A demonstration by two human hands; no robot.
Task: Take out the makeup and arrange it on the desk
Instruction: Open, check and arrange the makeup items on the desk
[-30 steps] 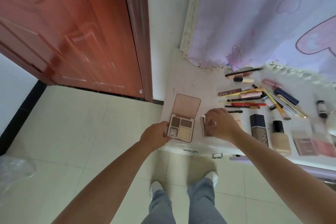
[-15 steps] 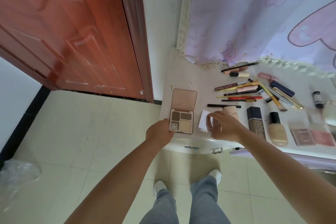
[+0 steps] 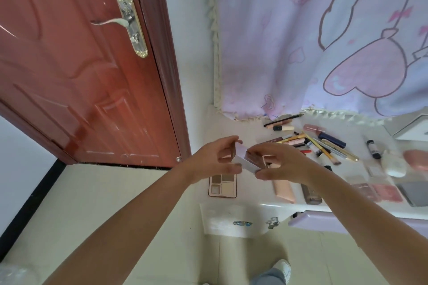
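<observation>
Head view, left to right: a red-brown door (image 3: 76, 71) stands at the far left, beside the white desk (image 3: 231, 127) under a pink cartoon curtain (image 3: 324, 41). Above the desk's near left corner, the left hand (image 3: 215, 159) and right hand (image 3: 280, 164) together hold a small compact (image 3: 245, 159) in the air, fingers curled around its ends; it appears to be partly open, though the hands hide most of it. Below them an open eyeshadow palette (image 3: 222, 185) lies flat by the desk's front edge. Further right lie a peach tube (image 3: 283, 191), a dark foundation bottle (image 3: 310, 193), a fan of pencils and brushes (image 3: 308, 143), and pink blush cases (image 3: 382, 192). The step in hand looks like readying the compact for display. The next move likely calls for lowering it into the bare gap beside the palette, square with its neighbours.
</observation>
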